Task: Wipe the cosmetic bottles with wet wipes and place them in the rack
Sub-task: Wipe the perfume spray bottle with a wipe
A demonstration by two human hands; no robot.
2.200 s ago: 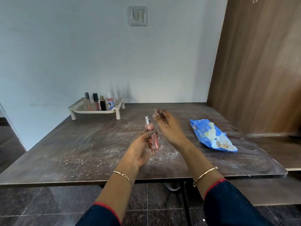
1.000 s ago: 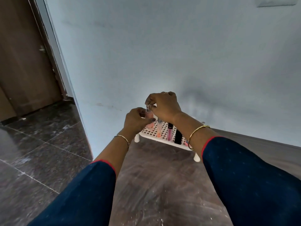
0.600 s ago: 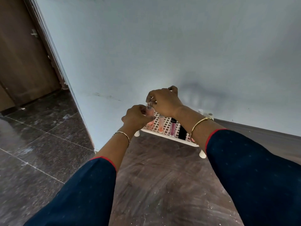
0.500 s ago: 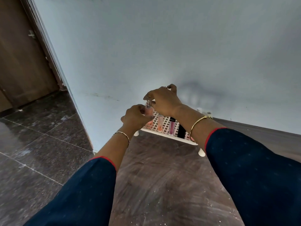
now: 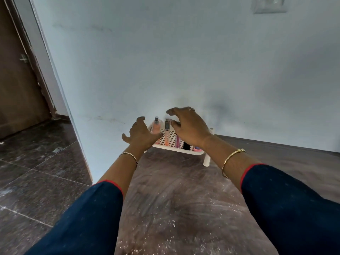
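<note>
A white perforated rack (image 5: 199, 153) stands on the dark table against the wall. A pink spray bottle (image 5: 156, 126) with a silver top stands upright at the rack's left end. Beside it stand a peach tube (image 5: 166, 134), a pink tube (image 5: 178, 142) and a black bottle (image 5: 186, 145); a small pink jar (image 5: 197, 149) shows at the rack's front edge. My left hand (image 5: 140, 134) hovers open just left of the spray bottle, holding nothing. My right hand (image 5: 189, 127) is open above the rack, fingers spread, covering the tops of the middle bottles.
The dusty dark table (image 5: 176, 197) stretches from me to the pale blue wall. Its left edge drops to a dark tiled floor (image 5: 36, 162). A brown door (image 5: 18, 80) is at the far left, a wall switch (image 5: 269, 4) at the top right.
Both hands held the pink spray bottle over the rack; now it stands in the rack's left end and both hands have let go and opened.
</note>
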